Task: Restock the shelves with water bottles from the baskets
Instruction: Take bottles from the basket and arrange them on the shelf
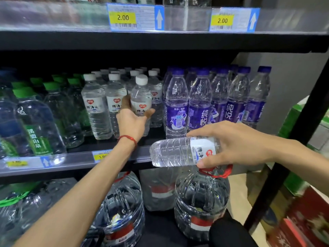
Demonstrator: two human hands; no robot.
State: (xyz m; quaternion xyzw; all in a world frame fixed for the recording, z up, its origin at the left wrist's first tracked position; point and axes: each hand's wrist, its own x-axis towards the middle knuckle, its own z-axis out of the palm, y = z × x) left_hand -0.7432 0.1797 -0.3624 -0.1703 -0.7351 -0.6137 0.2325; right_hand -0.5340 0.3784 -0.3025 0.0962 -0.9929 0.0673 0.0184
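Spare bottle (178, 151): right hand (238, 145) curled round it, lying base-left, near of the shelf (78, 160) edge; left hand (131, 122), farther in, clasps an upright bottle (141, 98).

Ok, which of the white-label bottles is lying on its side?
The sideways bottle in the right hand, in front of the shelf; the gripped bottle in the left hand and the shelved bottles stand upright.

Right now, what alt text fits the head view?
The left hand grips an upright white-capped bottle at the middle shelf, while the right hand holds a second bottle sideways below purple-capped bottles. Large jugs stand underneath.
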